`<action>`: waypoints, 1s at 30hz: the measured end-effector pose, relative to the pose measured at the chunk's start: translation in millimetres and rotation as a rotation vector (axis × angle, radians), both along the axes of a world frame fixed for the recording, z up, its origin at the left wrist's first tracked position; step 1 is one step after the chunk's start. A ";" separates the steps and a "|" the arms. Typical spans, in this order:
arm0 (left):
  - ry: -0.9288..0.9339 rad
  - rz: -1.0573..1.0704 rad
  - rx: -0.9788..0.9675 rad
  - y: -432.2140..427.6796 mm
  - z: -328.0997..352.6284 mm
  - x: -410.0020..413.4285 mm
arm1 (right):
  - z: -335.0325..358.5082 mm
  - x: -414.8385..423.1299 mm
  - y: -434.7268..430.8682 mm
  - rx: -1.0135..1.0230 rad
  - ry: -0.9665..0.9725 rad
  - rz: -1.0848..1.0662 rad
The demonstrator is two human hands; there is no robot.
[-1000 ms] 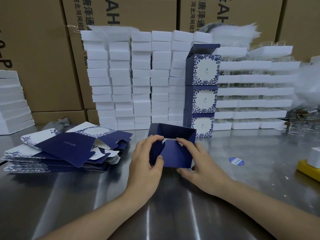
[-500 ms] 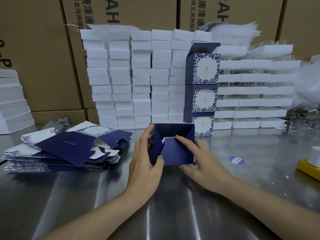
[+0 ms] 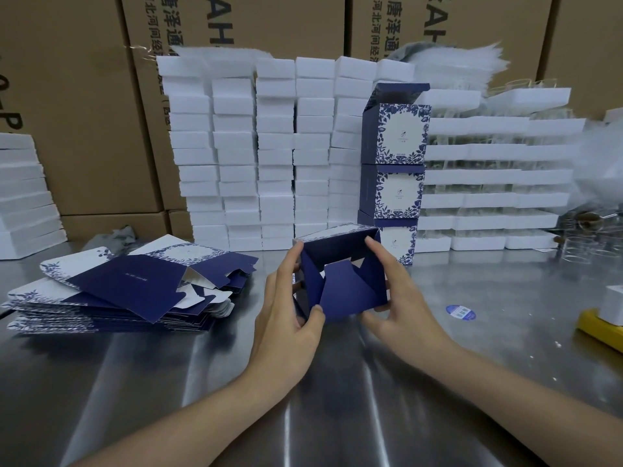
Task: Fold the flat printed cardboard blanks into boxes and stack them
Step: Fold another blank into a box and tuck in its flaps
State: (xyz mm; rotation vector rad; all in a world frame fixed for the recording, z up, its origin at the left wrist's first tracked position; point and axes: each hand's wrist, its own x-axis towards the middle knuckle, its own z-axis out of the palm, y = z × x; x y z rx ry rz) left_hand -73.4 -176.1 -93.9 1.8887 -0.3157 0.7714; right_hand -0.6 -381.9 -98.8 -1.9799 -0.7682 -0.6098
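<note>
A half-formed navy box (image 3: 344, 281) stands on the steel table (image 3: 337, 382) at the centre, its open end toward me and its bottom flaps folded inward. My left hand (image 3: 286, 318) grips its left wall, thumb on the front lower edge. My right hand (image 3: 401, 305) holds the right wall, fingers along the top corner and thumb under the bottom edge. A pile of flat printed blanks (image 3: 128, 291) lies at the left. Behind the held box, three finished blue-and-white boxes (image 3: 392, 170) are stacked in a column.
Stacks of white foam inserts (image 3: 256, 156) form a wall behind, with more at the far left (image 3: 23, 197) and white trays (image 3: 499, 176) at the right. Brown cartons (image 3: 84, 96) line the back. A blue sticker (image 3: 460, 312) and a yellow item (image 3: 600, 328) lie at right.
The box has tilted and lifted slightly, with its bottom flaps pushed further in. My right hand moved from the inner flap to the box's right wall.
</note>
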 end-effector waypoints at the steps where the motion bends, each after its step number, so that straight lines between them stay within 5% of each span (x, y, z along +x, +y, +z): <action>1: 0.005 -0.003 0.001 0.0 -0.5 0.2 | -0.7 0.9 0.2 0.011 0.001 0.002; 17: -0.012 -0.020 0.055 -0.2 -5.3 4.9 | 0.3 -0.1 -0.2 0.129 0.144 0.024; 30: -0.015 -0.081 -0.070 -2.5 -2.8 1.8 | 7.8 -1.4 -2.1 0.211 0.077 0.019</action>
